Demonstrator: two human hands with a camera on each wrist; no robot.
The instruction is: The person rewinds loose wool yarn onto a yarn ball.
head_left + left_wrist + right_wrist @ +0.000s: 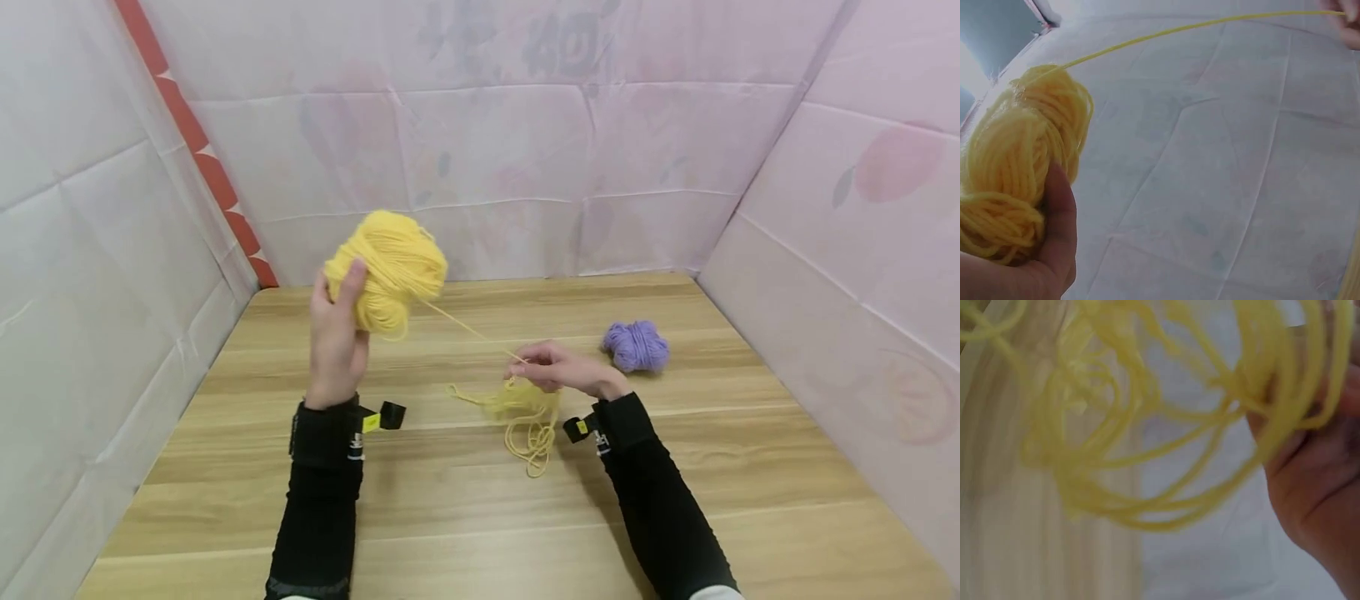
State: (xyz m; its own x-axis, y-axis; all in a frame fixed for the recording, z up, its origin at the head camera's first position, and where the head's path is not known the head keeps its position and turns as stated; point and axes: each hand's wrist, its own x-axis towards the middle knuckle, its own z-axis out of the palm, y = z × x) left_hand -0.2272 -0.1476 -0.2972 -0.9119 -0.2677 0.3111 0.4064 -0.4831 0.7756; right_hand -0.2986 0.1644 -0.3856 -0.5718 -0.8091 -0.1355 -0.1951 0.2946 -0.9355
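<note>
pale sheets [480, 150] wall in the wooden table [450, 517], and toward its far edge, left of middle, the left hand [337, 342] grips a raised yellow yarn ball [393, 267], plump, lumpy, thickly banded. right hand [561, 367] pinches its nearly straight strand [468, 327], loose loops [517, 403] below. looks like unwinding now; the next pull probably wants gentle, even tension. purple ball [636, 346] sits toward the far right corner.

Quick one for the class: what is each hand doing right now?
Left hand: holding the yellow yarn ball.
Right hand: pinching the yellow strand that runs from that ball.
</note>
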